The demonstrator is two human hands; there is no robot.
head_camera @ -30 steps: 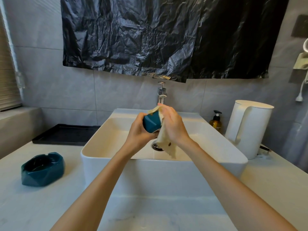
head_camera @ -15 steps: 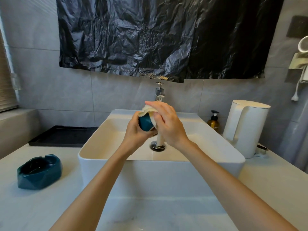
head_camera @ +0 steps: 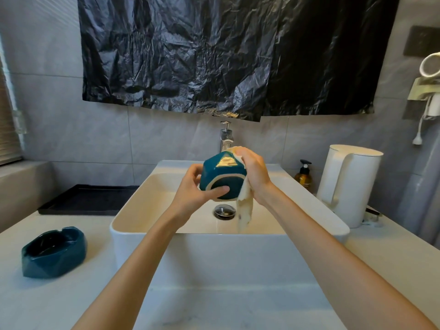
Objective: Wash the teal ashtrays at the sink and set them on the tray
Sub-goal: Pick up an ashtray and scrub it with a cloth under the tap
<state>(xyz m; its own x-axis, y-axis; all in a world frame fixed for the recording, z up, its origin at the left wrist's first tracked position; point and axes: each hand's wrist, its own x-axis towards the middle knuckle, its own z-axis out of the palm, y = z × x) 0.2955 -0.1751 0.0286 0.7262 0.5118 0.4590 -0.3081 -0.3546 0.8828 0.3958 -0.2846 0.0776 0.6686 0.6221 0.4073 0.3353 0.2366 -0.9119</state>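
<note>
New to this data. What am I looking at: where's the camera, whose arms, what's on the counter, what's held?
No robot here. One wide-angle camera sits on a person's head, looking forward and down, so the two bare arms are that person's own. The left hand grips a teal ashtray over the white sink, its underside turned toward the camera. The right hand holds a pale cloth against the ashtray's edge. On the counter: a second teal ashtray at left, upright, with a black tray behind it; a white kettle and an amber pump bottle at right.
</note>
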